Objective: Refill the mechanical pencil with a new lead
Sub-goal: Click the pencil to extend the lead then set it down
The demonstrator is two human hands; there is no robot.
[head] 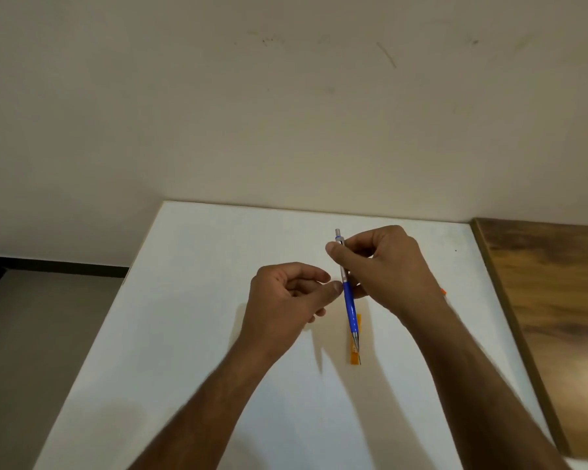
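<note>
A blue mechanical pencil with a silver upper part is held above the white table, tip pointing down toward me. My right hand grips its silver upper section between thumb and fingers. My left hand sits just left of the barrel, thumb tip touching it, fingers curled; whether it pinches anything is too small to tell. An orange lead case lies flat on the table under the pencil tip. A small orange piece peeks out behind my right wrist.
The white table meets a cream wall at its far edge. A wooden surface adjoins the table on the right. Grey floor lies to the left of the table.
</note>
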